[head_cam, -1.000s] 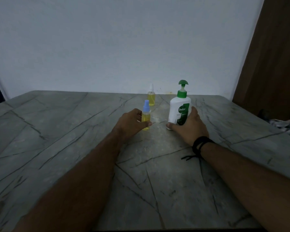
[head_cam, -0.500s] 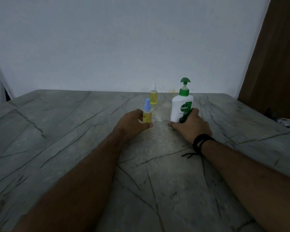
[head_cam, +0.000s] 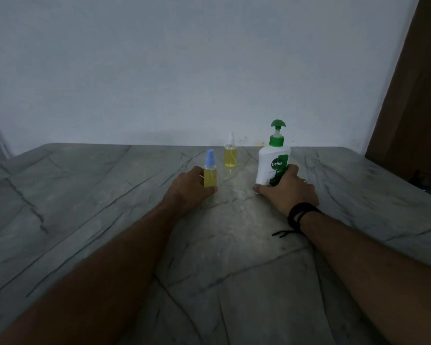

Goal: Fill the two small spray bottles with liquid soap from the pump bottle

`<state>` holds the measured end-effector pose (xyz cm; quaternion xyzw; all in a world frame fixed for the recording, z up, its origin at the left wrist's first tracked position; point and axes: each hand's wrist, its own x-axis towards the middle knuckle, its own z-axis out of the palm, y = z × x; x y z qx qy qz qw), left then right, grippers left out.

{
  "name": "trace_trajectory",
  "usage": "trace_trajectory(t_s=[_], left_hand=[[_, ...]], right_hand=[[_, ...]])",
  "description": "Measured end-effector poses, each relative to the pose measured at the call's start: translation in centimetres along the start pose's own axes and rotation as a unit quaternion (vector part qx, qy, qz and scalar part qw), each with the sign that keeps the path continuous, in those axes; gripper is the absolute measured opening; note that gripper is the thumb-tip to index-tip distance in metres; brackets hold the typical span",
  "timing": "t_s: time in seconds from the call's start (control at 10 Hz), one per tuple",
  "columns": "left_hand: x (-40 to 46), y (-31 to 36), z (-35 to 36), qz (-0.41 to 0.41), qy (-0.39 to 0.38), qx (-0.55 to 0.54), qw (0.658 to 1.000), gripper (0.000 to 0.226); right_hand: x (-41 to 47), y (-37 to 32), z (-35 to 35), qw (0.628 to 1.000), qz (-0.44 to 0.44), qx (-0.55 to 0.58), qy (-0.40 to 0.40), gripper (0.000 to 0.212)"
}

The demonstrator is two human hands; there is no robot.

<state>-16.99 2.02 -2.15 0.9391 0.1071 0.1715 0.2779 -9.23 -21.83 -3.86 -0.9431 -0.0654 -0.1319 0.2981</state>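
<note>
Grey veined stone worktop point(head_cam: 90, 195) against a plain pale wall point(head_cam: 184, 70); brown panel point(head_cam: 418, 95) at right. Pump bottle point(head_cam: 273, 165) upright near the wall, right hand point(head_cam: 284, 192) gripping its base. Left of it, left hand point(head_cam: 192, 188) grips the blue-capped spray bottle point(head_cam: 210, 170). White-capped spray bottle point(head_cam: 230, 155) stands free, behind and between.

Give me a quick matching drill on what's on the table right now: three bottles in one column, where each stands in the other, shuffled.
Things:
1. spray bottle with blue cap
2. spray bottle with clear cap
3. pump bottle

Places:
A. held upright at its base by the right hand
B. standing free near the table's far edge, touched by neither hand
C. held upright on the table by the left hand

Pairs: 1-C, 2-B, 3-A
</note>
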Motion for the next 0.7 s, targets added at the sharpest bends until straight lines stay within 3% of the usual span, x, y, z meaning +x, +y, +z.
trace_trajectory(t_s=[0.3, 0.5, 0.7], left_hand=[[10.9, -2.9, 1.7, -0.029, -0.004, -0.016, 0.999, 0.06], [13.4, -3.7, 1.9, -0.056, -0.005, -0.022, 0.998, 0.068], [13.3, -3.4, 1.5, -0.068, -0.008, -0.028, 0.997, 0.084]], right_hand=[[10.6, -0.9, 4.3, 1.0, 0.001, -0.002, 0.001, 0.092], [13.6, -1.4, 5.3, 1.0, 0.007, -0.013, 0.0, 0.096], [13.2, -2.0, 4.9, 1.0, 0.019, -0.008, -0.014, 0.12]])
